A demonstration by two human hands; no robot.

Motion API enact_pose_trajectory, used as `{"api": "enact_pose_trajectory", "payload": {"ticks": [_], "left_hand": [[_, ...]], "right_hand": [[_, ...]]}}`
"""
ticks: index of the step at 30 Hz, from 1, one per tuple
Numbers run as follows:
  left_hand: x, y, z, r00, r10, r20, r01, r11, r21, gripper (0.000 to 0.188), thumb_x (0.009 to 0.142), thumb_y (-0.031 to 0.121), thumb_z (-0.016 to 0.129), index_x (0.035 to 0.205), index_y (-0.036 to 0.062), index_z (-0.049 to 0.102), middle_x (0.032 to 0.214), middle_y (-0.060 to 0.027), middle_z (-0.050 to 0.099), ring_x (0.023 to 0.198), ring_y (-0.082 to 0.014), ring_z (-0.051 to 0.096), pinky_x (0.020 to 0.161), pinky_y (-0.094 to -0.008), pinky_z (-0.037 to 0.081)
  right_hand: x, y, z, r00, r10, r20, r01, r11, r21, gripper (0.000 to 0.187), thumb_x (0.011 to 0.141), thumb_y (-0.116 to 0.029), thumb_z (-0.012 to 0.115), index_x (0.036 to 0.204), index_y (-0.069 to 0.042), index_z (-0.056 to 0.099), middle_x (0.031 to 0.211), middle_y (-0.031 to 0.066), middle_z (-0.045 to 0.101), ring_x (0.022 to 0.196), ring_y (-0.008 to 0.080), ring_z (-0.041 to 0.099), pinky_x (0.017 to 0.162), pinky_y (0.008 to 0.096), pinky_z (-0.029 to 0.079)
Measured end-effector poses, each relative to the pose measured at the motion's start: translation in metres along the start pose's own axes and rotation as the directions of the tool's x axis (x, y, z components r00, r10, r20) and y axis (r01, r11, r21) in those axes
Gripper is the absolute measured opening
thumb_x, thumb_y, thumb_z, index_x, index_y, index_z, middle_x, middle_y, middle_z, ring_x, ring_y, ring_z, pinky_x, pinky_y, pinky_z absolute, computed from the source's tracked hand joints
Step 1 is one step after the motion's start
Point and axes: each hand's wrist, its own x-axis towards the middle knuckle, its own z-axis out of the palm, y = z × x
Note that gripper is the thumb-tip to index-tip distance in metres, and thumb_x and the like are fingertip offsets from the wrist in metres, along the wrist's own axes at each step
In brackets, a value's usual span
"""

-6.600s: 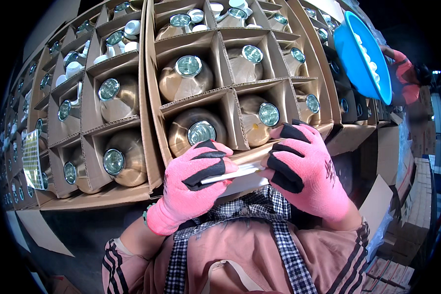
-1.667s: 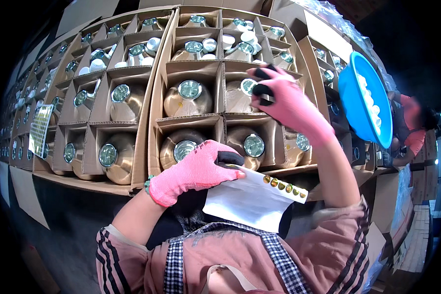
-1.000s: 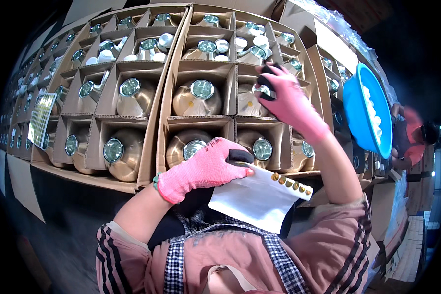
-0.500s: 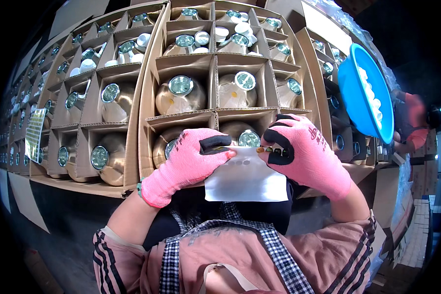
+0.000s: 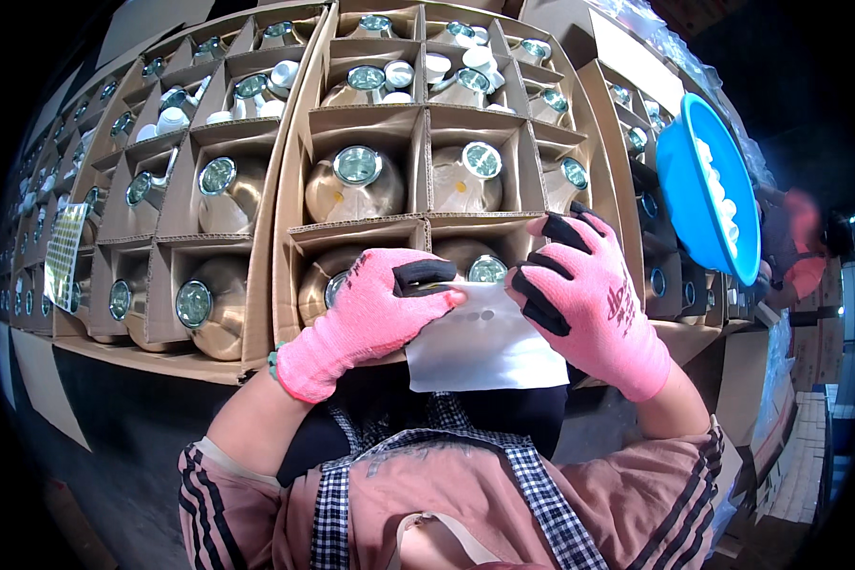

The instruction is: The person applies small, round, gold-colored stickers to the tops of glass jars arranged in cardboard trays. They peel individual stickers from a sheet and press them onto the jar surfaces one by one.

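Left hand [image 5: 372,310] pinches the white sheet [image 5: 483,355]; right hand [image 5: 591,306] just beside, grip unclear; a hard tug could tear it.

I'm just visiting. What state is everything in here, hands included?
Left hand: gloved, pinching the white sheet.
Right hand: gloved, fingers bent near the sheet's edge.
White sheet: hanging from the left hand.
Cardboard box: open, divided.
Golden flasks: in cells, mouths uncapped.
Blue basin: holding white pieces.
Dotted sheet: unheld, far left.
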Motion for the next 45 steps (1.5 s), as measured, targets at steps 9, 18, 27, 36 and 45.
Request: {"api": "enact_pose_trajectory", "payload": {"ticks": [9,18,27,36,45], "left_hand": [[0.002,0.005,-0.001,0.993,-0.105,0.045,0.107,0.993,-0.045,0.021,0.072,0.011,0.072,0.087,-0.0014,0.064,0.081,-0.0031,0.065,0.076,-0.0060,0.056,0.071,-0.0214,0.047],[0.002,0.004,0.000,0.998,-0.064,0.016,0.063,0.998,0.025,0.024,0.071,0.019,0.072,0.085,0.0004,0.066,0.075,-0.0091,0.065,0.068,-0.0114,0.060,0.065,-0.0252,0.048],[0.001,0.007,-0.001,0.992,-0.103,0.068,0.101,0.994,0.035,0.025,0.070,0.018,0.072,0.085,-0.0004,0.065,0.072,-0.0088,0.064,0.065,-0.0086,0.056,0.063,-0.0243,0.047],[0.003,0.009,-0.001,0.983,-0.166,0.075,0.161,0.985,0.063,0.018,0.071,0.009,0.071,0.085,-0.0002,0.066,0.079,-0.0026,0.064,0.075,-0.0056,0.056,0.071,-0.0204,0.046],[0.002,0.012,-0.002,0.978,-0.197,0.067,0.192,0.978,0.077,0.022,0.070,0.011,0.073,0.087,0.0006,0.064,0.085,-0.0041,0.064,0.079,-0.0080,0.058,0.074,-0.0219,0.047]], "right_hand": [[-0.009,0.004,0.006,0.993,-0.104,-0.059,0.100,0.992,-0.074,0.017,0.063,-0.009,0.065,0.080,-0.009,0.059,0.083,0.0050,0.054,0.103,0.0279,0.052,0.092,0.0501,0.034],[-0.008,0.008,0.011,0.992,-0.113,-0.063,0.113,0.994,-0.016,0.019,0.061,-0.009,0.062,0.079,-0.007,0.056,0.084,0.0059,0.054,0.101,0.0286,0.051,0.091,0.0489,0.036],[0.015,0.127,-0.001,0.887,0.423,-0.185,-0.326,0.858,0.396,0.018,0.064,-0.006,0.069,0.079,-0.002,0.059,0.109,0.0147,0.055,0.099,0.0308,0.054,0.087,0.0343,0.043],[0.019,0.190,0.096,0.892,0.293,0.345,-0.174,0.925,-0.338,0.030,0.074,-0.026,0.061,0.094,-0.003,0.062,0.117,0.0195,0.048,0.118,0.0394,0.037,0.097,0.0464,0.033],[0.024,0.185,0.094,0.936,0.269,0.226,-0.148,0.885,-0.441,0.025,0.071,-0.011,0.055,0.094,-0.006,0.063,0.118,0.0173,0.049,0.117,0.0351,0.039,0.098,0.0469,0.030]]}}
